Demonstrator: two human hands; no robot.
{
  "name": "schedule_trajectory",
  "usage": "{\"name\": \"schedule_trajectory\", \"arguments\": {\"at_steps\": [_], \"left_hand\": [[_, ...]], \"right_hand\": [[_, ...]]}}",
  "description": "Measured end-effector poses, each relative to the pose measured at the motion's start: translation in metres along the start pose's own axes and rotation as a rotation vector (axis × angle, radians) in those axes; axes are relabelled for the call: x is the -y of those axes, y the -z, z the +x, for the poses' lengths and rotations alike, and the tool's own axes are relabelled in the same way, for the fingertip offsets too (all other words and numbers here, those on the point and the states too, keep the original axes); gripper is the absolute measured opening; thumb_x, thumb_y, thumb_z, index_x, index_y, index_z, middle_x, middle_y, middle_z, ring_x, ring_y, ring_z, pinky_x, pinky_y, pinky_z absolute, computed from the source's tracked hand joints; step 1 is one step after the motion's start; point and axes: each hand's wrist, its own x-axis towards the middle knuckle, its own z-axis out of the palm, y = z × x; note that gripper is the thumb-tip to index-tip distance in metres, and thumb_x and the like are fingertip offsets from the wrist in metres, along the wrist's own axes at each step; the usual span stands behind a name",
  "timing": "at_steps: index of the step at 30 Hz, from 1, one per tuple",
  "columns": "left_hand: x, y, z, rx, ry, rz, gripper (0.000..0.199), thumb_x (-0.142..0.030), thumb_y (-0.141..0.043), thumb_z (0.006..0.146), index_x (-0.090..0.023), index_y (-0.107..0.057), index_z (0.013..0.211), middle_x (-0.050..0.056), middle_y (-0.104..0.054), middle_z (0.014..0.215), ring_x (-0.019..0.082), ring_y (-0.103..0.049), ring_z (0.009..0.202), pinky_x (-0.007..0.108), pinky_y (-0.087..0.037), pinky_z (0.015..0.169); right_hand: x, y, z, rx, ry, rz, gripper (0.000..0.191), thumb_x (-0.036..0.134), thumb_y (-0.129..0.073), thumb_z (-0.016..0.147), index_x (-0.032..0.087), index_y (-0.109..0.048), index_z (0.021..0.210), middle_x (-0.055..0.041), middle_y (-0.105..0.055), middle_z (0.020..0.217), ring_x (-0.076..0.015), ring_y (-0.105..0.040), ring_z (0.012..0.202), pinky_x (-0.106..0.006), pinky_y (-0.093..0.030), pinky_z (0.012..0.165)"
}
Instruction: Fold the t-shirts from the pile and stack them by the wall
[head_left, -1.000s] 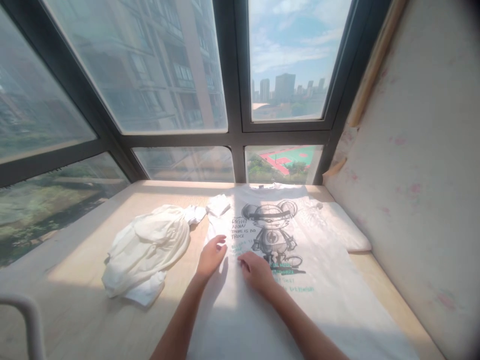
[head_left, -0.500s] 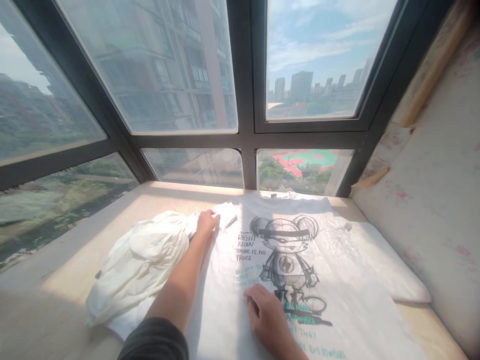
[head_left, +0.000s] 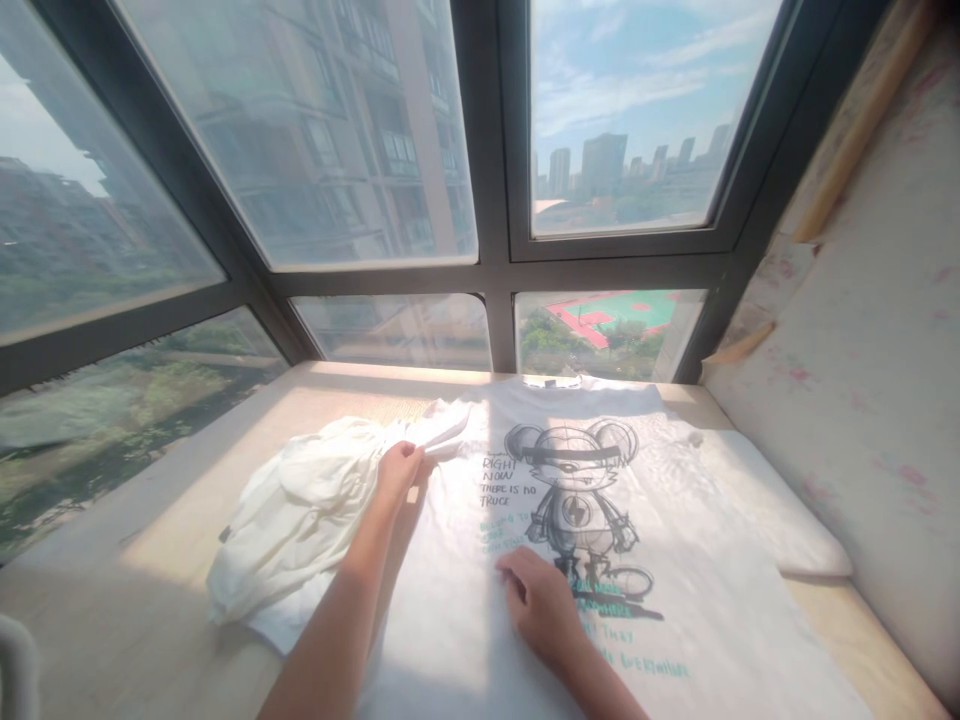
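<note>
A white T-shirt (head_left: pixel 457 600) lies spread out, front up, printed with a sketched bear-like figure and black and green lettering. At its left sleeve, my left hand (head_left: pixel 400 468) is closed in a pinch, and the white cloth is drawn up in folds from the fingertips. My right hand (head_left: pixel 541 605) rests on the shirt's front, just left of the printed figure's feet. Its fingers are curled in, and whatever they may hold is hidden. Left of my left forearm sits a crumpled heap of cream-white cloth (head_left: pixel 300 510).
The pale surface (head_left: pixel 135 620) runs up to dark window frames (head_left: pixel 495 275) at the back and left. A folded white cloth (head_left: pixel 787 520) sticks out beyond the shirt on the right, beside a flowered wall (head_left: pixel 870 400). A pale curved object (head_left: pixel 15 665) shows at the lower left.
My left hand has come slightly back toward me and left, pulling the sleeve cloth into longer folds. My right hand has hardly moved; the view has shifted a little.
</note>
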Motion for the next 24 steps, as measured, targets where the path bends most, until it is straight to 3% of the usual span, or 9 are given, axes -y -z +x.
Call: {"name": "schedule_trajectory", "arguments": {"at_steps": [6, 11, 14, 19, 24], "left_hand": [[-0.004, 0.007, -0.008, 0.187, -0.022, 0.153, 0.029, -0.042, -0.063, 0.093, -0.015, -0.064, 0.082, -0.001, -0.065, 0.073, 0.012, -0.062, 0.065, 0.030, -0.054, 0.069], [-0.024, 0.013, 0.022, 0.091, -0.065, 0.311, 0.029, -0.044, -0.062, 0.093, -0.016, -0.066, 0.099, 0.005, -0.068, 0.100, 0.019, -0.065, 0.095, 0.041, -0.052, 0.090], [-0.036, 0.002, 0.048, 0.092, -0.072, 0.342, 0.028, -0.042, -0.063, 0.094, -0.017, -0.066, 0.106, 0.007, -0.067, 0.112, 0.021, -0.064, 0.105, 0.043, -0.052, 0.094], [-0.044, -0.025, 0.086, 0.081, -0.035, 0.280, 0.031, -0.040, -0.064, 0.093, -0.016, -0.064, 0.114, 0.008, -0.066, 0.116, 0.021, -0.065, 0.105, 0.043, -0.055, 0.092], [-0.047, -0.045, 0.102, 0.011, -0.011, 0.109, 0.033, -0.039, -0.064, 0.094, -0.016, -0.062, 0.118, 0.008, -0.065, 0.116, 0.020, -0.065, 0.100, 0.040, -0.057, 0.086]], "right_hand": [[-0.001, 0.000, 0.000, 0.011, -0.004, 0.001, 0.029, 0.004, -0.044, 0.085, 0.020, -0.066, 0.094, -0.0028, -0.068, 0.089, -0.0154, -0.062, 0.079, -0.024, -0.040, 0.070], [0.000, 0.000, 0.000, 0.003, -0.001, -0.003, 0.029, 0.005, -0.043, 0.084, 0.020, -0.066, 0.094, -0.0032, -0.068, 0.088, -0.0153, -0.061, 0.078, -0.024, -0.040, 0.070], [0.002, 0.000, 0.000, 0.009, -0.007, -0.005, 0.029, 0.004, -0.044, 0.085, 0.020, -0.066, 0.093, -0.0028, -0.068, 0.087, -0.0153, -0.062, 0.079, -0.024, -0.039, 0.071], [0.001, -0.002, -0.001, 0.014, -0.011, -0.009, 0.028, 0.002, -0.045, 0.084, 0.021, -0.065, 0.092, -0.0019, -0.067, 0.086, -0.0154, -0.063, 0.078, -0.023, -0.039, 0.071], [-0.001, -0.005, 0.000, 0.027, -0.002, -0.011, 0.029, 0.000, -0.046, 0.081, 0.022, -0.063, 0.092, -0.0013, -0.067, 0.085, -0.0156, -0.064, 0.078, -0.023, -0.040, 0.070]]}}
